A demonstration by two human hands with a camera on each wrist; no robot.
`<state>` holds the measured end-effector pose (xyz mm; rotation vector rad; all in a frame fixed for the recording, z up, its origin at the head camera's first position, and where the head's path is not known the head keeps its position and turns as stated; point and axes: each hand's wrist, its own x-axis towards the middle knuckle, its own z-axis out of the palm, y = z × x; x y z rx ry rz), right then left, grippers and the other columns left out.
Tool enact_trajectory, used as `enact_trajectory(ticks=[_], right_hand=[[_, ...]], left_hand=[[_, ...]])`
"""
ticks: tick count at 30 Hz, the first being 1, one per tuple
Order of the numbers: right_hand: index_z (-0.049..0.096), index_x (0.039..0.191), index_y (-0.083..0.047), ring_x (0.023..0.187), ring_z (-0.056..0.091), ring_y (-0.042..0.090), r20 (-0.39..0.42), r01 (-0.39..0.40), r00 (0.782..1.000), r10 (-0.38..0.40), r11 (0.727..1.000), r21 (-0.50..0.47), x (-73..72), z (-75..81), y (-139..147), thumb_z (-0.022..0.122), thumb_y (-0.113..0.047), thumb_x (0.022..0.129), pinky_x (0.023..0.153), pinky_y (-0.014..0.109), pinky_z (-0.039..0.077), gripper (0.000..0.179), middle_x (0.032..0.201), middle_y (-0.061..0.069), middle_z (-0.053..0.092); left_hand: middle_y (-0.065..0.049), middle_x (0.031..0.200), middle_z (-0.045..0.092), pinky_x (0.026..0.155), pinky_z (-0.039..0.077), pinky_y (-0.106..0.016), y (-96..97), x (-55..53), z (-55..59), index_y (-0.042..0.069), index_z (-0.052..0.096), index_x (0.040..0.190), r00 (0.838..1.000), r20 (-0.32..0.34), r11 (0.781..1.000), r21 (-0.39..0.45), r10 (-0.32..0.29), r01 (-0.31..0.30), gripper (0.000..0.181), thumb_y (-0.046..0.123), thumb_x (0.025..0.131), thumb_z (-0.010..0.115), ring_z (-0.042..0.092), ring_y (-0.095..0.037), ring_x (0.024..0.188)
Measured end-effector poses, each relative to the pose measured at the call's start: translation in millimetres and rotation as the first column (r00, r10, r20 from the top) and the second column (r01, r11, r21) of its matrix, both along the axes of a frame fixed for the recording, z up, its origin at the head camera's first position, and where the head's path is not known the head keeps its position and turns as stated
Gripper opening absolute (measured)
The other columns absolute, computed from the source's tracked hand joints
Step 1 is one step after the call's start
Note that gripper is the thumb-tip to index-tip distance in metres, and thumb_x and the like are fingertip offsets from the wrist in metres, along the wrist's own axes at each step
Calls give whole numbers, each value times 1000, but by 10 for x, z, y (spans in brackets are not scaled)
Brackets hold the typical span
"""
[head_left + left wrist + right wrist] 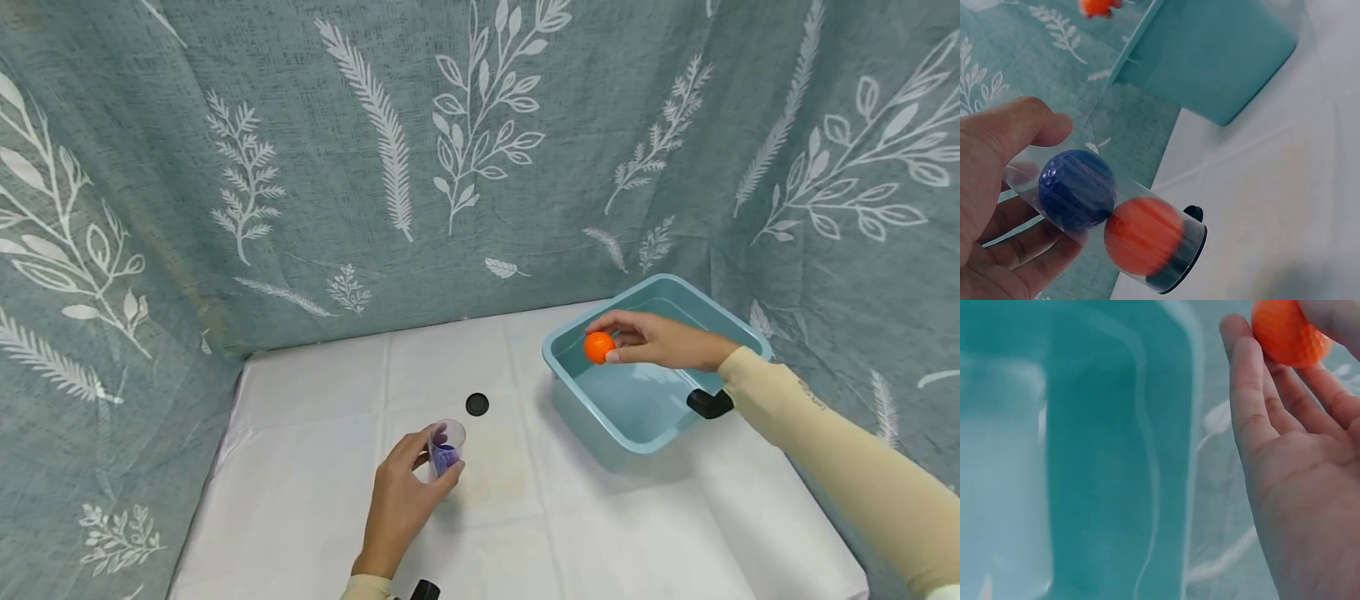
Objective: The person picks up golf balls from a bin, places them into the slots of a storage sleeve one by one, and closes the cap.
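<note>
My left hand (408, 492) grips a clear plastic tube (447, 432) that stands upright on the table, fingers on one side and thumb on the other. Inside it, in the left wrist view, a dark blue ball (1077, 189) sits above a red-orange ball (1144, 236), which rests near the dark base. My right hand (645, 337) pinches an orange golf ball (599, 347) between thumb and fingertips. It hovers over the light blue plastic basin (592, 414), toward its left side. Dimpled skin shows on the ball in the right wrist view.
A small black round cap (477, 404) lies on the white tablecloth (315, 467) behind the tube, left of the basin. Green-blue curtains (300, 167) with white leaf prints close off the back and both sides of the table.
</note>
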<state>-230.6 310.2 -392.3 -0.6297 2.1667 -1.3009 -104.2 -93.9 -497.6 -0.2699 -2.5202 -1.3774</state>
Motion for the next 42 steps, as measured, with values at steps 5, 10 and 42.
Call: enact_trajectory(ticks=[5,10,42], right_hand=[[49,149,-25,126,57,25,-55,28,998,-34,993,-117,171,111,-243,65,-23,101,103,38,51,50,145,4,53],[52,145,-20,124,57,29,-63,37,997,-55,967,-253,320,103,-547,65,-18,101,101,38,53,47,144,7,53],[54,136,-5,131,53,29,-180,45,966,-186,806,-590,864,-770,-2120,63,-2,99,114,54,39,38,141,8,58]], left_hand=[[-3,112,69,88,59,-30,-7,-2,49,9,69,126,1000,0,1000,-1,6,-6,55,12,75,90,70,-18,98],[0,113,68,88,60,-33,0,2,108,12,69,127,1000,5,1000,-6,2,-2,56,14,76,90,69,-17,98],[1,107,68,86,61,-33,4,12,389,8,71,122,992,-114,994,-108,-47,35,52,16,75,90,66,-13,94]])
